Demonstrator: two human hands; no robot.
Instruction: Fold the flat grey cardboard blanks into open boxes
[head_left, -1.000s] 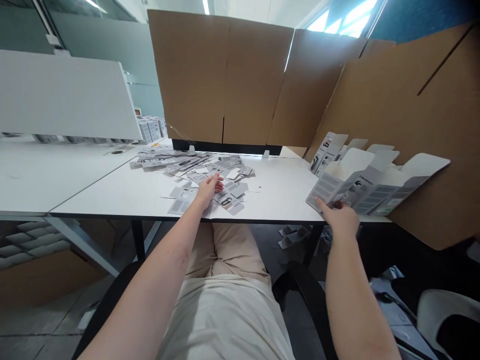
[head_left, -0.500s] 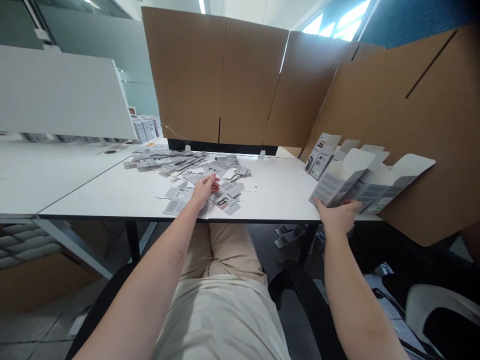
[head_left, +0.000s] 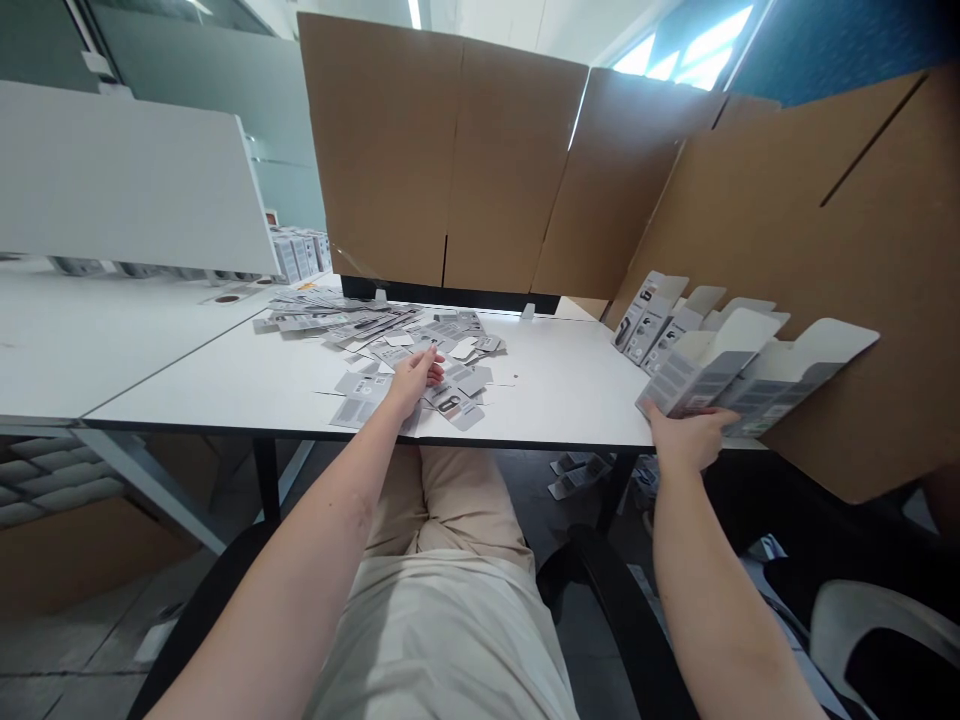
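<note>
Several open-topped grey and white boxes (head_left: 705, 362) stand in a group at the right end of the white table (head_left: 555, 390). My right hand (head_left: 688, 438) grips the bottom of the nearest box, at the table's front edge, with thumb on its left side and fingers beneath or behind it. Flat grey and white cartons (head_left: 457, 408) lie in a loose pile left of centre. Over that pile rests my left hand (head_left: 420, 378), its fingers loosely curled and partly apart, with nothing visible in them.
Tall cardboard panels (head_left: 390, 160) rise behind the table and along its right side. A white divider (head_left: 135, 180) stands at the left, with rows of boxes (head_left: 300, 254) behind it. More flat cartons (head_left: 577, 472) lie on the floor under the table.
My right hand and the nearest box have moved a little to the right, and more of the boxes behind now shows. My left hand has hardly moved over the pile.
</note>
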